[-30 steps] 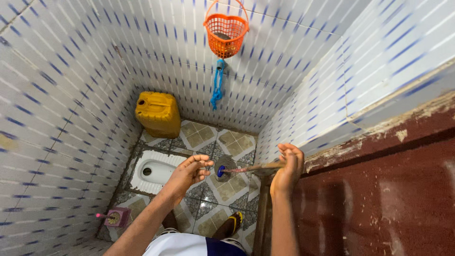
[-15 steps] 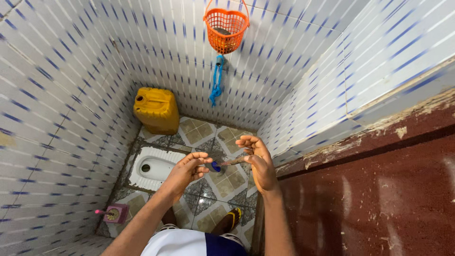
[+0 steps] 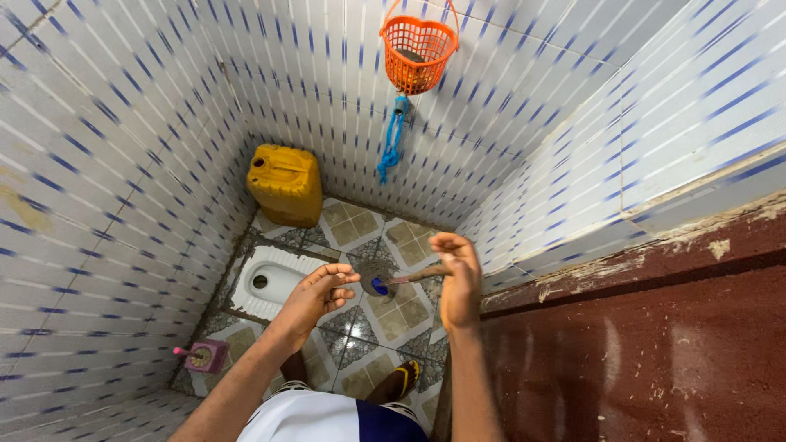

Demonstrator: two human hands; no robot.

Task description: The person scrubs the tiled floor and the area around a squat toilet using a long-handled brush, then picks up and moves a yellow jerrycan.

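Person stands at the doorway of a tiled toilet cubicle. One sandalled foot (image 3: 405,378) shows at 6 o'clock on the patterned floor (image 3: 393,315).

Right hand (image 3: 458,278), just right of centre, is wrapped shut round the shaft of a wooden-handled cleaning tool (image 3: 417,276). The shaft runs out toward 9 o'clock and down to a blue collar (image 3: 380,286) and a round grey head (image 3: 370,272) low over the floor tiles. Mop or brush, cannot tell.

Left hand (image 3: 315,295), at 9 o'clock of the collar, is loosely curled and half open. It holds nothing, and its fingertips are just beside the collar, contact not clear.

Judgement: the tool is being taken into a two-handed grip, with only the right hand set. A working stroke would call for the left hand to close on the shaft and the head to be angled down flat.

Around, going outward:
- White squat pan (image 3: 270,282) at 9 o'clock of the left hand, set in the floor.
- Pink toilet-brush holder (image 3: 201,355) at 8 o'clock, against the wall.
- Yellow jerrycan (image 3: 286,184) at 11 o'clock in the far corner.
- Blue rope (image 3: 391,151) at 12 o'clock on the back wall, with an orange basket (image 3: 417,51) hanging above it.

In the way: a red-brown door (image 3: 639,352) stands close at 3 o'clock and the walls are tight, so there is little swing room for a long shaft.
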